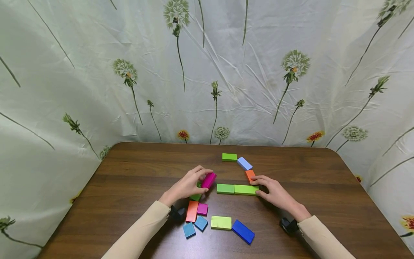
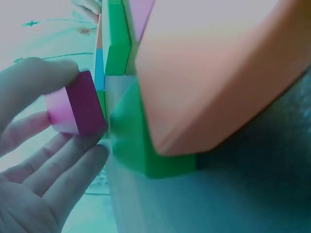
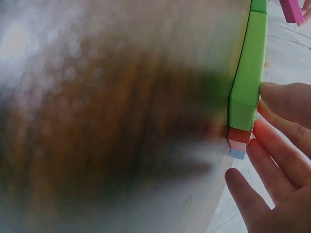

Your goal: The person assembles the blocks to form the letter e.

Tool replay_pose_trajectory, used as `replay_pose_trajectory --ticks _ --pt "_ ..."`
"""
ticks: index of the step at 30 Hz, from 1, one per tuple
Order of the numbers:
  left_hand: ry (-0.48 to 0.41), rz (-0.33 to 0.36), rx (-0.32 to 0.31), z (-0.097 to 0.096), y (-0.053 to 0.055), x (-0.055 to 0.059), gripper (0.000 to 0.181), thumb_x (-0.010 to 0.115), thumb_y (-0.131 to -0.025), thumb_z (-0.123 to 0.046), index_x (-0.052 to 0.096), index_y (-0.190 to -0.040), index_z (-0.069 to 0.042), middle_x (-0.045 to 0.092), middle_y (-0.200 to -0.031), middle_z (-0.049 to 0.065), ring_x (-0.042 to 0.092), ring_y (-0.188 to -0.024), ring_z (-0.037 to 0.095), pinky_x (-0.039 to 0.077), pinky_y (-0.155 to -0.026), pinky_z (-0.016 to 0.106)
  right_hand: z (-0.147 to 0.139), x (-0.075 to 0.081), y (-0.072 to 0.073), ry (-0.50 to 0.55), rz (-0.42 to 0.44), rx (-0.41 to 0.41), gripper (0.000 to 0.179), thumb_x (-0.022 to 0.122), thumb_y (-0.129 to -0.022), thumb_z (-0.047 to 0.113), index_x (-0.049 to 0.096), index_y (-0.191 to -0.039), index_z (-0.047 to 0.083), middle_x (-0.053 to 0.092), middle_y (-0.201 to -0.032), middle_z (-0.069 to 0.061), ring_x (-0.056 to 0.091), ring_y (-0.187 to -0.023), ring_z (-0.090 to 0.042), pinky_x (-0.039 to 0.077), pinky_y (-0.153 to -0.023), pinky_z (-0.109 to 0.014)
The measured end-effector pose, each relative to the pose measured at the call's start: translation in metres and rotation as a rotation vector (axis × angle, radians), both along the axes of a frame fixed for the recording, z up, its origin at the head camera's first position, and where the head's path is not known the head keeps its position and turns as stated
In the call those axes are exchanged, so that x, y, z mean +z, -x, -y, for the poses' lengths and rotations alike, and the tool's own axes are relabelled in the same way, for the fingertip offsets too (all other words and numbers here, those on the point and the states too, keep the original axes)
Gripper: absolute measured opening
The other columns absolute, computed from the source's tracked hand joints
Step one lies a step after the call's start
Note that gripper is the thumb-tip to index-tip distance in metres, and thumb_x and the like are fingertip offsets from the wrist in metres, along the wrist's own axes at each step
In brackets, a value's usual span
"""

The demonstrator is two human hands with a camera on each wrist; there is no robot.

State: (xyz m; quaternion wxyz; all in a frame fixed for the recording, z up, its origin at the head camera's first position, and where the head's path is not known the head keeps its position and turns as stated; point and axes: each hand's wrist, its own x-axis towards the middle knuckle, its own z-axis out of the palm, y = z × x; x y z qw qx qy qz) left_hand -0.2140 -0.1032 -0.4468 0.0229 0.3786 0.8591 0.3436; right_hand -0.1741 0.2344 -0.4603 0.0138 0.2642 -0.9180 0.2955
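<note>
Magenta block (image 1: 208, 180): held above the table, left of the green row; its long axis slants from near left to far right, the far end pointing right.
Left hand (image 1: 190, 184): thumb and fingers pinch the magenta block, parted only by its thickness.
Right hand (image 1: 275, 194): fingers relaxed and slightly spread; the thumb touches the right end of the long light green block (image 1: 246, 190), and a fingertip rests at the orange block (image 1: 250, 175).
Green row: the long light green block lies left to right, end to end with a green block (image 1: 225, 189) on its left.
Orange block: lies just beyond the row's right end, long axis near to far, the far end leaning left.
Pale blue block (image 1: 244, 163): beyond the orange one, slanting from near right to far left, towards a bright green block (image 1: 229, 157) that lies left to right.
Left cluster: an orange-red block (image 1: 192, 211) runs near to far, a small magenta piece (image 1: 202, 209) at its right and two small blue pieces (image 1: 201, 223) at its near end.
Near side: a yellow-green block (image 1: 221, 222) lies left to right; a dark blue block (image 1: 243, 232) slants from far left to near right.
</note>
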Motion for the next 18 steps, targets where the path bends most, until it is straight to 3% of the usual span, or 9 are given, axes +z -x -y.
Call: replay_pose_trajectory --ticks 6,12,18 --pt "0.022 0.013 0.010 0.005 0.005 0.001 0.059 0.074 -0.081 0.000 0.051 -0.136 0.000 0.051 -0.118 0.015 0.060 -0.095 0.023 0.052 -0.075 0.023 0.000 0.000 0.000 -0.001 -0.011 0.004 0.029 0.068 -0.087 0.003 0.067 -0.116 0.003 0.058 -0.126 -0.013 0.053 -0.116 -0.035 0.043 -0.093 -0.052" --pt "0.078 -0.053 0.029 0.009 0.010 0.001 0.055 0.070 -0.084 -0.001 0.054 -0.136 -0.005 0.053 -0.121 0.016 0.056 -0.099 0.025 0.052 -0.078 0.031 0.000 0.000 0.000 0.000 -0.010 0.006 0.029 0.067 -0.087 0.003 0.067 -0.116 0.003 0.058 -0.126 -0.013 0.053 -0.116 -0.035 0.043 -0.093 -0.053" --pt "0.075 -0.103 0.042 0.009 0.020 0.003 0.049 0.068 -0.084 0.004 0.059 -0.131 -0.004 0.055 -0.120 0.016 0.058 -0.102 0.027 0.052 -0.081 0.036 0.001 0.000 0.000 0.000 -0.006 0.002 0.029 0.067 -0.087 0.003 0.067 -0.116 0.003 0.057 -0.126 -0.014 0.053 -0.116 -0.036 0.043 -0.093 -0.053"
